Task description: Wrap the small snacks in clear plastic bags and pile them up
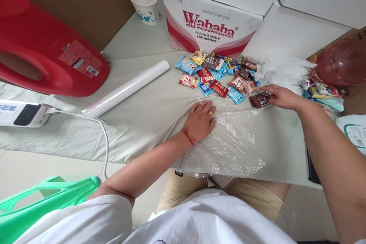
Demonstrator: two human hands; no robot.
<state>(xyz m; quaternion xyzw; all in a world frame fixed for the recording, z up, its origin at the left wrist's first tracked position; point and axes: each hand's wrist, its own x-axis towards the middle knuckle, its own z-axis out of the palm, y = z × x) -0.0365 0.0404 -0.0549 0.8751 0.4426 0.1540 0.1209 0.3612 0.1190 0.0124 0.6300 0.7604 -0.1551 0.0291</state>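
Observation:
My left hand [201, 120] lies palm down with its fingers a little apart, on the upper left part of a clear plastic bag [231, 141] spread flat on the cloth. With a red string at the wrist and a ring on one finger, it holds nothing. At the right, my right hand [281, 97] has its fingers on a dark brown snack packet [259, 100], gripping its right end. Beyond both hands lies a loose pile of small wrapped snacks [219, 88] in blue, red, yellow and brown.
A Wahaha box [210, 24] stands behind the snacks. White roll [128, 89], red jug [51, 45], power strip [25, 113] and paper cup [145, 9] are left. Crumpled clear plastic [281, 72], more packets [326, 93] and a red balloon-like object [341, 61] are right.

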